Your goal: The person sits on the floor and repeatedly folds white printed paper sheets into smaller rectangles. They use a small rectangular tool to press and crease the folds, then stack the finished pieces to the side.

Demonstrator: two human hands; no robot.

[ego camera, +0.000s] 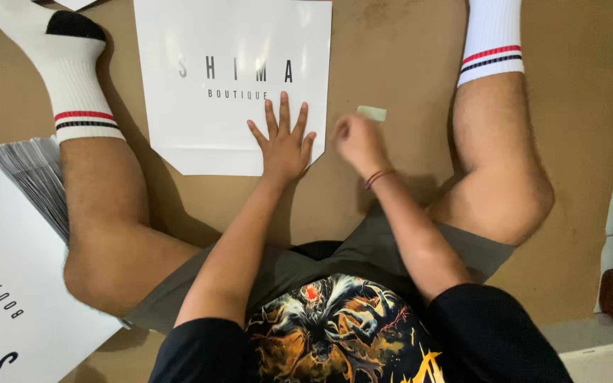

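My left hand [284, 145] lies flat, fingers spread, palm down on the lower right part of a flat white paper bag with dark printed lettering [214, 42], which rests on the brown cardboard floor covering [391, 42] between my legs. My right hand [358, 142] is just beside it, off the bag's right edge, curled loosely and blurred; cannot tell if it pinches anything. A small pale green rectangular piece [372, 113] sits on the cardboard just above that hand, near the knuckles, contact unclear. Hands are apart. A stack of the same flat white bags [1, 284] lies at my left, under my left leg, grey edges fanned.
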